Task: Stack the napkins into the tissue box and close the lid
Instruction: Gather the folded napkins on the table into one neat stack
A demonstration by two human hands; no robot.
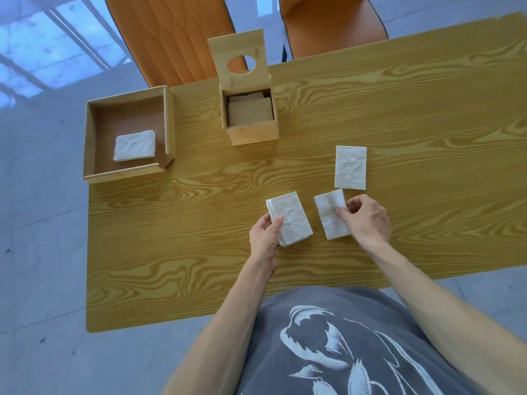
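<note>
A wooden tissue box (252,134) stands at the table's far middle, its lid (239,51) with a round hole swung up and back. Folded napkins lie inside it. My left hand (263,238) holds the left edge of a small stack of white napkins (292,220) on the table. My right hand (368,220) pinches the right edge of a folded napkin (330,216) beside that stack. Another folded napkin (350,167) lies flat a little farther away, untouched.
An open wooden tray (94,138) at the table's far left corner holds a pile of white napkins (134,145). Two orange chairs (171,35) stand behind the far edge. The wooden table (171,252) ends close to my body.
</note>
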